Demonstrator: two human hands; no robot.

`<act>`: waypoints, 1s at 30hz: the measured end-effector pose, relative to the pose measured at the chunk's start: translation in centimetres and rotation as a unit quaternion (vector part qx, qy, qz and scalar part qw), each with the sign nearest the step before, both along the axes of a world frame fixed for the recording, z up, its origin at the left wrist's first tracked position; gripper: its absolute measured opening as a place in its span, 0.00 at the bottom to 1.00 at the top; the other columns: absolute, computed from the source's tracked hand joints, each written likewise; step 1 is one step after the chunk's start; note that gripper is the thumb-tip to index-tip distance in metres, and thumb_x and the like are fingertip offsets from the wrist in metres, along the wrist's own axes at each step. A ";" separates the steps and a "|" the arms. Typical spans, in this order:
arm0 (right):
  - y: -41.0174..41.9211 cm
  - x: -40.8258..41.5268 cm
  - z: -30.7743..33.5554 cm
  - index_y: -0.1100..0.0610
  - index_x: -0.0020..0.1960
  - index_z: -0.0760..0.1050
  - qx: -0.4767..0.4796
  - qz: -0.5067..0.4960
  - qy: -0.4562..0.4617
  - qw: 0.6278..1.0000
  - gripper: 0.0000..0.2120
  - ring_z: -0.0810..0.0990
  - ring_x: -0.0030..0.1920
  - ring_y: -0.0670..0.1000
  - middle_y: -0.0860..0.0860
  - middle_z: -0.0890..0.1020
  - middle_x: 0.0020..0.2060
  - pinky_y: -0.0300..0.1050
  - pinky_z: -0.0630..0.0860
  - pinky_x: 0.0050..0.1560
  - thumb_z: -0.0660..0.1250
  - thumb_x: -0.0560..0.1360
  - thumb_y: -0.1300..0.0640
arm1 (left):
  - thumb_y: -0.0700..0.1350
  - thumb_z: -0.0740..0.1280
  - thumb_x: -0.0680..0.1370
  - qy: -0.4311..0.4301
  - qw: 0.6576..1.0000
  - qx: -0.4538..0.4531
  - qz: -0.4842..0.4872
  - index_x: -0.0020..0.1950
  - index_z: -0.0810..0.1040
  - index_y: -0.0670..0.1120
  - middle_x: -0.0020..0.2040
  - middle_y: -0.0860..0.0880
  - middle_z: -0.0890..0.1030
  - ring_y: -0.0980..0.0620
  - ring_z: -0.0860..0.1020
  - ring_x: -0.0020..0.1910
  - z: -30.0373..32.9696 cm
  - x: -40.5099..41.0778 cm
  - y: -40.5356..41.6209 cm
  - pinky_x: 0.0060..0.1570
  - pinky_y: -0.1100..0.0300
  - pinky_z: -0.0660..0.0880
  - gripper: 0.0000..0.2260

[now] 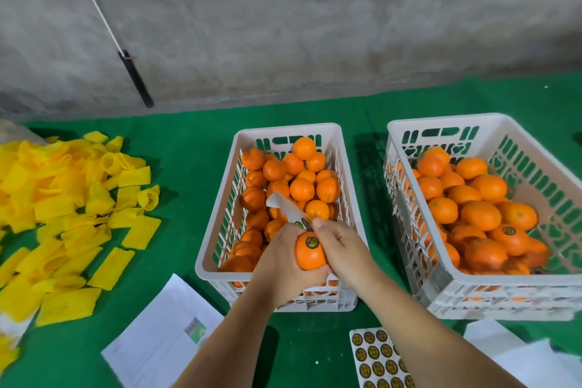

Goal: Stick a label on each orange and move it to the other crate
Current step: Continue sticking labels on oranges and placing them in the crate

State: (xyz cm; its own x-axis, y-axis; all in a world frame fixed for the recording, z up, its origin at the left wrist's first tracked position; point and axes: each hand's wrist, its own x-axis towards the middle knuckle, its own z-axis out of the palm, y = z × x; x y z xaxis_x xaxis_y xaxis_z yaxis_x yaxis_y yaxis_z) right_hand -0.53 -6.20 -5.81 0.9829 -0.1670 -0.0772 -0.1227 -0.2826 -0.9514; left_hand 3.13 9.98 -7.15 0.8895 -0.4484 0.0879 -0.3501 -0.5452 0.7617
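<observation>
My left hand (280, 264) grips an orange (309, 253) above the near end of the middle white crate (206, 249). A round dark label (312, 242) sits on top of that orange. A white strip of label backing (288, 206) sticks up from the left hand's fingers. My right hand (341, 249) is against the orange's right side, its thumb tip at a label on the strip's lower end. Many oranges (302, 189) fill the middle crate. The right white crate (419, 261) holds more oranges, one (508, 238) with a visible label.
A sheet of round labels (374, 359) lies on the green table at the near edge. White papers (163, 334) lie at near left, more (529, 356) at near right. A heap of yellow foam sleeves (63, 214) covers the left. A grey wall stands behind.
</observation>
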 end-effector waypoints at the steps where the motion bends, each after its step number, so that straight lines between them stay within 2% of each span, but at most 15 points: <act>1: 0.1 0.0 0.0 0.37 0.47 0.80 -0.020 0.010 0.004 1.000 0.18 0.80 0.51 0.42 0.43 0.79 0.50 0.46 0.77 0.52 0.58 0.76 0.27 | 0.60 0.79 0.65 -0.001 1.000 0.001 0.000 0.54 0.69 0.63 0.52 0.59 0.76 0.60 0.78 0.49 0.0 0.0 -0.1 0.44 0.61 0.76 0.25; 3: 0.1 0.0 -0.2 0.40 0.50 0.79 -0.051 0.015 0.005 0.999 0.21 0.78 0.52 0.40 0.43 0.78 0.52 0.45 0.75 0.52 0.57 0.76 0.27 | 0.60 0.78 0.65 -0.002 1.000 0.005 0.001 0.54 0.69 0.62 0.52 0.59 0.75 0.61 0.78 0.49 0.1 -0.1 -0.2 0.43 0.63 0.73 0.24; 6: -0.1 0.2 -0.3 0.50 0.47 0.79 -0.029 -0.012 -0.010 0.999 0.24 0.81 0.47 0.45 0.48 0.82 0.45 0.52 0.79 0.52 0.55 0.80 0.32 | 0.61 0.78 0.64 0.001 1.000 0.001 0.000 0.55 0.70 0.62 0.53 0.60 0.75 0.61 0.78 0.50 0.5 -0.2 -0.1 0.45 0.63 0.75 0.25; 8: -0.2 0.2 -0.2 0.44 0.49 0.78 -0.032 0.014 0.006 0.999 0.26 0.81 0.49 0.42 0.45 0.81 0.48 0.49 0.79 0.52 0.57 0.74 0.23 | 0.60 0.78 0.65 0.004 1.000 -0.008 -0.002 0.58 0.72 0.59 0.54 0.59 0.76 0.60 0.78 0.51 0.6 -0.1 0.0 0.48 0.58 0.79 0.26; 10: -0.2 0.3 -0.2 0.37 0.51 0.77 -0.055 0.043 0.022 0.997 0.25 0.79 0.53 0.42 0.42 0.78 0.53 0.46 0.77 0.53 0.58 0.70 0.20 | 0.60 0.77 0.65 0.001 1.000 -0.008 -0.005 0.59 0.72 0.58 0.53 0.59 0.76 0.60 0.78 0.52 0.6 -0.1 0.0 0.47 0.59 0.77 0.26; 13: -0.3 0.4 -0.1 0.38 0.51 0.78 -0.013 0.030 0.020 0.999 0.22 0.81 0.55 0.47 0.46 0.80 0.53 0.54 0.79 0.58 0.55 0.74 0.25 | 0.64 0.77 0.64 0.003 1.000 0.004 0.001 0.59 0.72 0.57 0.55 0.60 0.75 0.61 0.77 0.52 0.7 -0.2 0.1 0.48 0.62 0.76 0.29; 15: -0.5 0.2 0.0 0.35 0.56 0.77 0.022 0.043 0.046 0.998 0.22 0.82 0.57 0.47 0.44 0.83 0.56 0.56 0.80 0.61 0.56 0.75 0.24 | 0.67 0.76 0.64 -0.001 1.000 0.003 0.001 0.61 0.72 0.58 0.57 0.61 0.74 0.61 0.76 0.55 0.7 -0.2 0.3 0.50 0.64 0.76 0.31; 17: -0.7 -0.1 0.4 0.32 0.61 0.73 -0.009 0.088 0.075 0.993 0.25 0.82 0.56 0.45 0.41 0.81 0.57 0.53 0.81 0.59 0.61 0.70 0.21 | 0.65 0.77 0.66 -0.007 1.000 -0.009 -0.007 0.63 0.73 0.58 0.57 0.62 0.75 0.61 0.77 0.55 0.8 -0.1 0.4 0.50 0.64 0.75 0.29; 19: -0.8 -0.5 0.9 0.34 0.62 0.72 -0.020 0.087 0.062 0.994 0.25 0.83 0.54 0.45 0.41 0.81 0.55 0.53 0.82 0.57 0.67 0.69 0.25 | 0.63 0.76 0.69 -0.013 0.999 -0.023 -0.018 0.65 0.74 0.63 0.57 0.65 0.76 0.62 0.77 0.57 0.9 -0.1 0.5 0.51 0.69 0.74 0.26; 22: -1.8 -1.2 2.0 0.39 0.54 0.80 0.059 0.006 0.014 0.998 0.19 0.85 0.51 0.47 0.42 0.85 0.49 0.55 0.84 0.54 0.68 0.70 0.29 | 0.69 0.70 0.74 0.028 0.998 -0.064 0.001 0.72 0.70 0.69 0.59 0.69 0.76 0.69 0.75 0.61 1.5 -0.2 0.7 0.52 0.77 0.71 0.27; 24: -3.8 -1.6 3.2 0.39 0.51 0.81 0.097 -0.084 -0.006 0.992 0.20 0.85 0.48 0.46 0.39 0.84 0.45 0.46 0.82 0.44 0.68 0.67 0.27 | 0.69 0.66 0.78 0.057 0.993 -0.095 0.032 0.76 0.70 0.67 0.63 0.70 0.74 0.73 0.73 0.61 1.7 -0.1 1.0 0.51 0.80 0.70 0.27; 25: -5.3 -1.9 3.8 0.40 0.50 0.81 0.103 -0.132 -0.019 0.986 0.21 0.84 0.43 0.44 0.40 0.84 0.42 0.42 0.79 0.40 0.68 0.67 0.27 | 0.67 0.65 0.79 0.061 0.992 -0.100 0.046 0.76 0.70 0.66 0.63 0.68 0.76 0.73 0.74 0.60 1.7 0.0 1.2 0.50 0.78 0.71 0.25; 27: -9.3 -2.1 4.7 0.44 0.54 0.80 0.089 -0.227 -0.038 0.969 0.25 0.81 0.35 0.45 0.45 0.83 0.40 0.43 0.76 0.34 0.69 0.68 0.27 | 0.62 0.66 0.82 0.061 0.992 -0.086 0.064 0.75 0.71 0.65 0.60 0.62 0.79 0.69 0.77 0.57 1.6 0.2 1.1 0.49 0.70 0.73 0.20; 28: -11.4 -2.0 5.0 0.46 0.56 0.79 0.078 -0.272 -0.043 0.958 0.26 0.81 0.36 0.49 0.49 0.82 0.42 0.47 0.77 0.35 0.70 0.69 0.28 | 0.60 0.66 0.83 0.062 0.993 -0.071 0.064 0.74 0.72 0.65 0.59 0.61 0.79 0.67 0.78 0.56 1.5 0.2 1.1 0.50 0.67 0.73 0.19; 30: -15.4 -1.6 5.0 0.51 0.64 0.75 0.050 -0.348 -0.033 0.936 0.27 0.83 0.48 0.57 0.52 0.80 0.51 0.57 0.82 0.48 0.71 0.74 0.34 | 0.60 0.66 0.83 0.065 0.995 -0.041 0.057 0.75 0.71 0.65 0.61 0.61 0.79 0.67 0.78 0.55 1.4 0.2 0.9 0.50 0.64 0.74 0.20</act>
